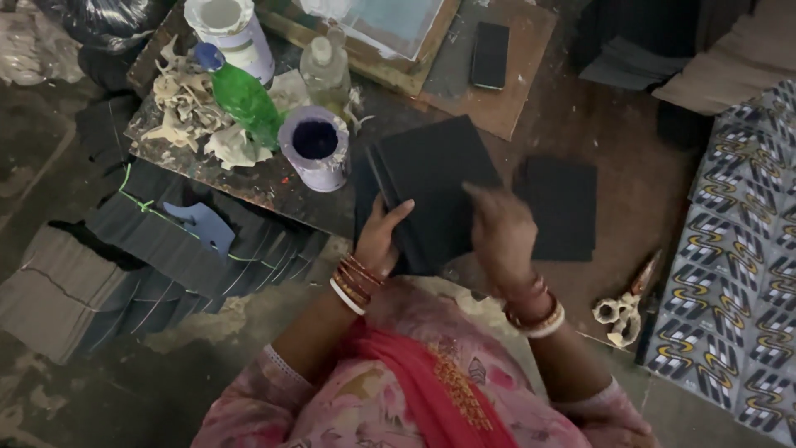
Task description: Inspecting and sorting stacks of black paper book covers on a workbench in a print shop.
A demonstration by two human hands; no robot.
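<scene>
Head view: left hand (383, 236) grips matte black square sheets (431, 187); right hand (500, 232) pinches one.

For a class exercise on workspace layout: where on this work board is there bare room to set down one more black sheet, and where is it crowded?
Bare board lies between the phone, the small black stack and the scissors. The far-left corner is crowded: green bottle, purple cup, white scraps. Both hands, left and right, hold the black sheets.

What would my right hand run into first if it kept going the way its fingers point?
Probably the purple cup: the right hand points up-left across the black sheets it already touches. Depth is unclear.
</scene>
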